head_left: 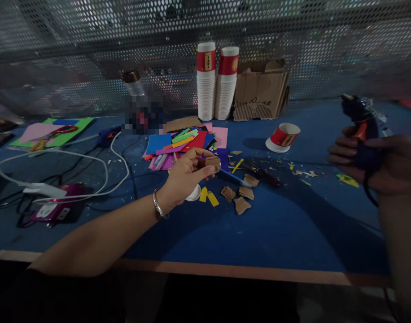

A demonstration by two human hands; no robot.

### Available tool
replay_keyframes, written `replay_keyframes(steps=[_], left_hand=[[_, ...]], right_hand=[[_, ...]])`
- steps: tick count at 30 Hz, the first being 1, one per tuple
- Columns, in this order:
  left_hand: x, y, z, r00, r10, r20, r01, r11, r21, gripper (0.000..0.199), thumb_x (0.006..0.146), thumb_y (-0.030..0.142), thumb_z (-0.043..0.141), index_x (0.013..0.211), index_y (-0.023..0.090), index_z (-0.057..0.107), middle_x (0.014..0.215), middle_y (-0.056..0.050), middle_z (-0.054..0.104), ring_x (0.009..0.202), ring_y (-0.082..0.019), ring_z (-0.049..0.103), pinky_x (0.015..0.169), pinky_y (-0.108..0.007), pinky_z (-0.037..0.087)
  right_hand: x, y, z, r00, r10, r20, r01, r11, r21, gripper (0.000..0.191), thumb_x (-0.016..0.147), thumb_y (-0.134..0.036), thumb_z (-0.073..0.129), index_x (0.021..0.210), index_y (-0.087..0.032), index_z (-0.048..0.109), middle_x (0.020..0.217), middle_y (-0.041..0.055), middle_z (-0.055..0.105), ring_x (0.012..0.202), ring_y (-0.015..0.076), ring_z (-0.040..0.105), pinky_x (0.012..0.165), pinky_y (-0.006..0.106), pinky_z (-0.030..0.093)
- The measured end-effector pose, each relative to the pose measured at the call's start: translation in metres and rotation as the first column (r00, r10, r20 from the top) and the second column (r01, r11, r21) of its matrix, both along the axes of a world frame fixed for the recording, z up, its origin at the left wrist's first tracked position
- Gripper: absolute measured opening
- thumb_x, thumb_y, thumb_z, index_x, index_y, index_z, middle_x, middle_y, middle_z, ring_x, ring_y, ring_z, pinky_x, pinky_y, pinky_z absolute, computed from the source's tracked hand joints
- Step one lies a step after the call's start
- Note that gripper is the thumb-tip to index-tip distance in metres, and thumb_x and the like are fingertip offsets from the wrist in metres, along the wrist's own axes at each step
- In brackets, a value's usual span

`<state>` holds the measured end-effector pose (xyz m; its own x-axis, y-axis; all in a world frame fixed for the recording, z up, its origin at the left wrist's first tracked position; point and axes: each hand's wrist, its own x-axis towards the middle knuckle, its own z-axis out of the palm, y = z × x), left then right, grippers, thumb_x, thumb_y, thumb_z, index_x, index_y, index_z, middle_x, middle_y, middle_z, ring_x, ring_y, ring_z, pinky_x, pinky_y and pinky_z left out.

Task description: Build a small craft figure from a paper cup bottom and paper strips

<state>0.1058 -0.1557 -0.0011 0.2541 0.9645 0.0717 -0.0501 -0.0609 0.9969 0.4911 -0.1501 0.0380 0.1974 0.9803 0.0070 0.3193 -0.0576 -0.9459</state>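
Between the thumb and fingers of my left hand [181, 177] is a small piece of brown cardboard [212, 164], held above the table. My right hand [370, 157] is wrapped round a dark glue gun [360, 121] with an orange trigger, raised at the right with its nozzle pointing up and away. Several torn cardboard pieces [242, 205] lie right of my left hand, near a blue pen-like stick [237, 177]. Two yellow paper tags [212, 198] and a white round lid-like piece [194, 193] lie just below that hand.
Coloured paper sheets and strips [181, 143] are heaped mid-table. Behind them stand two stacks of paper cups [206, 89] and a cardboard box [259, 94]. One red-and-white cup [283, 137] stands upside down or tilted at right. A power strip [55, 204] with looping cables lies left, near scissors [54, 134].
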Motion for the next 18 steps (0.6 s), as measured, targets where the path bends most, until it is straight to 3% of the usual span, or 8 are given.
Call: replay_keyframes(steps=[2,5,9,12,15,18], left_hand=[[0.001,0.0,-0.001,1.0,-0.007,0.012,0.007,1.0,0.009,0.037,0.08,0.02,0.078,0.112,0.019,0.058,0.093,-0.003,0.073,0.077,-0.012,0.068,0.069,-0.026,0.053],[0.002,-0.001,-0.001,1.0,0.0,0.027,0.0,1.0,0.018,0.042,0.079,0.016,0.077,0.114,0.021,0.055,0.092,-0.002,0.072,0.076,-0.012,0.069,0.069,-0.027,0.054],[0.003,-0.001,0.001,1.0,0.011,-0.005,-0.011,0.999,0.034,0.039,0.079,0.014,0.075,0.112,0.021,0.056,0.091,-0.001,0.071,0.076,-0.012,0.068,0.071,-0.028,0.055],[0.004,-0.002,0.001,0.999,0.004,-0.032,-0.003,0.999,0.034,0.033,0.079,0.013,0.074,0.108,0.021,0.06,0.091,-0.001,0.071,0.077,-0.012,0.068,0.072,-0.027,0.055],[0.005,-0.002,0.0,1.0,-0.012,-0.023,0.013,1.0,0.027,0.031,0.079,0.013,0.075,0.107,0.02,0.062,0.094,-0.002,0.072,0.08,-0.012,0.068,0.076,-0.028,0.056],[0.006,-0.002,-0.002,0.999,-0.032,0.021,0.031,0.999,0.034,0.035,0.078,0.017,0.08,0.108,0.02,0.063,0.101,-0.004,0.073,0.093,-0.015,0.07,0.087,-0.031,0.057]], right_hand=[[-0.019,-0.007,0.004,0.944,-0.024,-0.328,0.007,0.998,-0.055,0.009,0.086,-0.023,0.049,0.079,-0.026,0.054,0.076,0.0033,0.034,0.062,0.0175,0.034,0.059,0.045,0.032],[-0.038,-0.012,0.004,0.908,-0.037,-0.417,0.012,0.998,-0.06,0.008,0.075,-0.018,0.058,0.08,-0.024,0.06,0.082,0.006,0.044,0.065,0.0179,0.038,0.062,0.043,0.032],[-0.055,-0.016,-0.002,0.886,0.141,-0.442,-0.152,0.988,0.011,0.018,0.064,-0.021,0.065,0.081,-0.024,0.068,0.089,0.0067,0.052,0.061,0.0154,0.038,0.052,0.036,0.027],[-0.065,-0.019,-0.007,0.843,0.269,-0.467,-0.279,0.959,0.049,0.015,0.065,-0.027,0.073,0.077,-0.023,0.068,0.08,0.0035,0.051,0.056,0.0131,0.035,0.049,0.033,0.026],[-0.071,-0.023,-0.014,0.816,0.366,-0.448,-0.391,0.92,0.039,0.019,0.071,-0.036,0.081,0.08,-0.022,0.071,0.063,-0.0004,0.047,0.055,0.0134,0.037,0.052,0.033,0.03],[-0.074,-0.027,-0.024,0.868,0.384,-0.316,-0.41,0.912,-0.02,0.027,0.073,-0.04,0.087,0.073,-0.02,0.07,0.059,0.0003,0.053,0.058,0.0143,0.047,0.058,0.032,0.038]])
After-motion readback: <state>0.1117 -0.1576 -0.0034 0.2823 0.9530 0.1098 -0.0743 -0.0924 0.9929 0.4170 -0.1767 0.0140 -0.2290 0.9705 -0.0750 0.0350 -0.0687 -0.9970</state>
